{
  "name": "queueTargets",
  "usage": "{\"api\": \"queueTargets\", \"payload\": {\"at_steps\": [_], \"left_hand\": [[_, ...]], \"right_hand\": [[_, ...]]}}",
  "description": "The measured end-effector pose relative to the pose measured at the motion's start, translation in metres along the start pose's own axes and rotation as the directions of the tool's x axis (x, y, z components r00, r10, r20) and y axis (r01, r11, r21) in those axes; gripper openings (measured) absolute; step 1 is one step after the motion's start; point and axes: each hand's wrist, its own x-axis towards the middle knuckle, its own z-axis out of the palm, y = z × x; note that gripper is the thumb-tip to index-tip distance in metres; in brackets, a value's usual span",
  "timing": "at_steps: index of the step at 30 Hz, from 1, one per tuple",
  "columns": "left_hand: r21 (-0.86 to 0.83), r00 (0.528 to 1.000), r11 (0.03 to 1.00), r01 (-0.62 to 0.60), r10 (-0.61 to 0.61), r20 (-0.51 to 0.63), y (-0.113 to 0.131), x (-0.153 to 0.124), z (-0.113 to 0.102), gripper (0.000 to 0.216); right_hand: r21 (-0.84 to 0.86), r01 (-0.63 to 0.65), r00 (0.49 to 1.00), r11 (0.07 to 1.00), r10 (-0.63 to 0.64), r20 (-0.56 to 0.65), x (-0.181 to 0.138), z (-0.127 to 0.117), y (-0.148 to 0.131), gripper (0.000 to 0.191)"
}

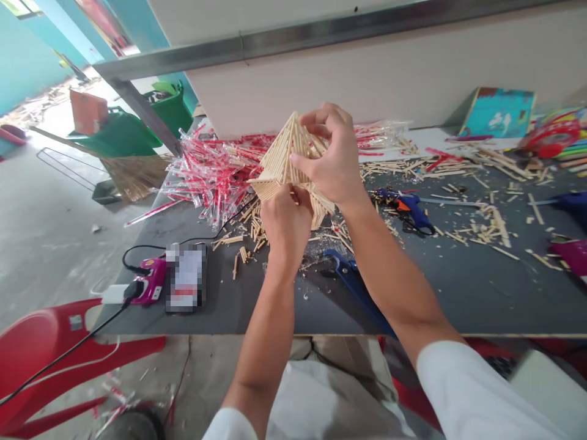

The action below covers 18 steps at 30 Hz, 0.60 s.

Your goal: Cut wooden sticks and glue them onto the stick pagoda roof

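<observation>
Above the dark table, a pale model built of thin wooden sticks (280, 156) rises to a pointed, roof-like peak. My left hand (287, 217) grips its lower near side, fingers curled in and partly hidden. Around the upper right slope, my right hand (334, 156) is closed, thumb on the near face and fingers behind the peak. Below my hands lie short stick pieces (257, 226) and a blue-handled cutter (346, 269). A blue glue gun (410, 208) rests right of my right forearm.
Red-and-clear plastic wrappers (215, 165) pile up at the left back. A phone (187, 278) and a pink power strip (153, 281) with cords sit at the table's left. A teal board (498, 113) leans at the back right. Red chairs (46, 324) stand near the front edge.
</observation>
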Motion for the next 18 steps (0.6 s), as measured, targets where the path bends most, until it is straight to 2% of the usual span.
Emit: {"api": "queueTargets", "payload": {"at_steps": [5, 8, 11, 14, 16, 18], "left_hand": [[-0.012, 1.000, 1.000, -0.005, 0.005, -0.003, -0.001, 0.001, 0.002, 0.030], [-0.031, 1.000, 0.999, -0.027, 0.027, -0.011, -0.003, 0.003, 0.001, 0.032], [-0.025, 0.998, 0.997, -0.068, 0.067, -0.022, -0.010, 0.000, -0.003, 0.033], [-0.010, 0.992, 0.992, -0.129, 0.129, 0.002, -0.023, -0.012, -0.012, 0.034], [-0.043, 0.975, 0.979, -0.201, 0.204, 0.084, -0.032, -0.024, -0.021, 0.032], [-0.113, 0.937, 0.951, -0.289, 0.305, 0.173, -0.041, -0.035, -0.028, 0.026]], "right_hand": [[0.047, 0.000, 1.000, 0.999, 0.001, -0.027, -0.001, 0.001, -0.002, 0.041], [0.095, -0.035, 0.999, 0.995, 0.034, 0.011, -0.001, -0.007, -0.003, 0.038], [0.120, -0.058, 0.997, 0.991, 0.051, 0.063, 0.000, -0.028, -0.009, 0.040], [0.129, -0.109, 0.994, 0.986, 0.106, 0.027, -0.004, -0.058, -0.028, 0.036], [0.130, -0.137, 0.990, 0.982, 0.138, 0.002, -0.013, -0.077, -0.044, 0.030], [0.123, -0.145, 0.989, 0.982, 0.139, 0.058, -0.029, -0.089, -0.059, 0.026]]}}
